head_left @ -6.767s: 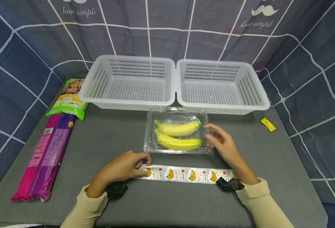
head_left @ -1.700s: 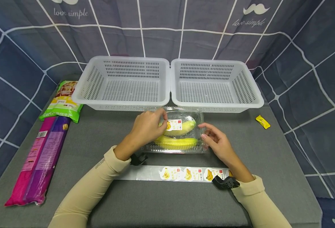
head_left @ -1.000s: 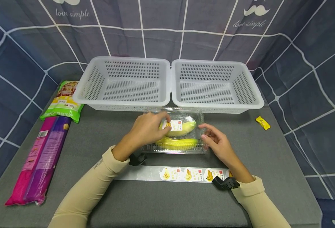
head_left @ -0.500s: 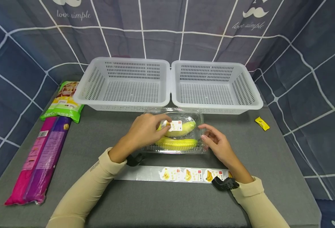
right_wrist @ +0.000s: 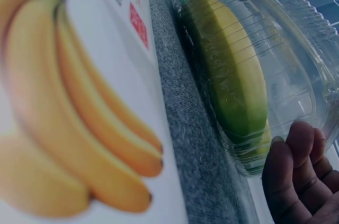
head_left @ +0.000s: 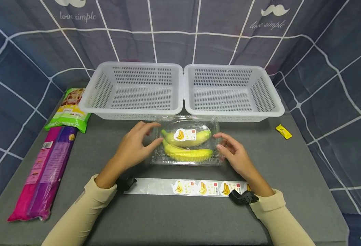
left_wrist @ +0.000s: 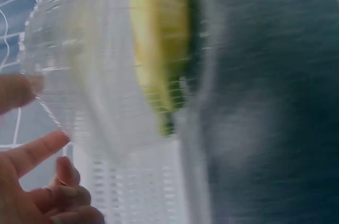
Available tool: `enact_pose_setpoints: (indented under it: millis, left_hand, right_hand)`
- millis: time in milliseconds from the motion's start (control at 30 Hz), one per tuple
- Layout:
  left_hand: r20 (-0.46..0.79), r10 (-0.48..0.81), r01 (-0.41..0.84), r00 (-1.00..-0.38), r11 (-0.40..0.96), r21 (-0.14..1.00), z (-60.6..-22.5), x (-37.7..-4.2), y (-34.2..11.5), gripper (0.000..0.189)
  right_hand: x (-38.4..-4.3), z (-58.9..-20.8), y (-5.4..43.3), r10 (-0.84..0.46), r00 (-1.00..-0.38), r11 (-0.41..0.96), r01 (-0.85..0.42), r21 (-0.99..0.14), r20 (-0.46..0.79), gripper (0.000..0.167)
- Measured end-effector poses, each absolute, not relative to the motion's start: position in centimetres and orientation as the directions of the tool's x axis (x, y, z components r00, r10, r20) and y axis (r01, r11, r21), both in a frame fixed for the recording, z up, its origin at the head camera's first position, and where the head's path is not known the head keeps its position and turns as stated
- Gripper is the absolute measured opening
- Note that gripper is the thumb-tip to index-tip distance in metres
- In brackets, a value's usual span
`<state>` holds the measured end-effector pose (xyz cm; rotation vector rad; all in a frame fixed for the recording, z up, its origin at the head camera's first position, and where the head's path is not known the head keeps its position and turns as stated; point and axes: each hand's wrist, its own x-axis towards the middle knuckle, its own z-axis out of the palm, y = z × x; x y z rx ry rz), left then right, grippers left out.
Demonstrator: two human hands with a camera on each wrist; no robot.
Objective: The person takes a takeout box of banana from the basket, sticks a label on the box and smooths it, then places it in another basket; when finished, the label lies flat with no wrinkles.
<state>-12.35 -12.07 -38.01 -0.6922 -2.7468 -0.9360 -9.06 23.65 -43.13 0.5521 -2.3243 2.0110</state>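
Note:
A clear plastic clamshell container (head_left: 184, 161) with two bananas (head_left: 188, 154) inside lies on the grey table. A white banana-picture label (head_left: 184, 134) sits on its lid. At the container's left edge is my left hand (head_left: 134, 145), thumb and index finger spread apart, nothing between them. In the left wrist view its fingertips (left_wrist: 55, 139) are right at the ridged rim. My right hand (head_left: 237, 153) rests loosely against the container's right edge, fingertips (right_wrist: 302, 136) at the plastic. In front runs a strip of banana labels (head_left: 208, 188), its left part bare backing, its right end hidden by my right wrist.
Two white perforated baskets, left (head_left: 137, 111) and right (head_left: 232, 113), stand behind the container. On the left lie a green snack bag (head_left: 69, 111) and a long pink-purple package (head_left: 46, 174). A small yellow wrapped piece (head_left: 283, 132) lies at the right.
My left hand took a label from the strip, laid it on the lid and pressed it. It has now let go and moved left to the container's edge. My right hand stayed put.

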Motion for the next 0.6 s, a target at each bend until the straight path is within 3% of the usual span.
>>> enact_pose_setpoints:
  millis: [167, 600]
  left_hand:
    - [0.155, 0.402, 0.408, -0.902, 0.678, 0.611, -39.3, -11.6, -13.0, 0.07]
    - [0.083, 0.458, 0.277, -0.885, 0.377, 0.884, -40.9, -11.1, -13.3, 0.075]
  right_hand:
    - [-8.9, -43.3, 23.5, -0.244, -0.945, 0.105, -0.249, -0.963, 0.218, 0.035]
    - [-9.0, -43.4, 23.7, -0.258, -0.936, 0.134, -0.282, -0.95, 0.241, 0.035]
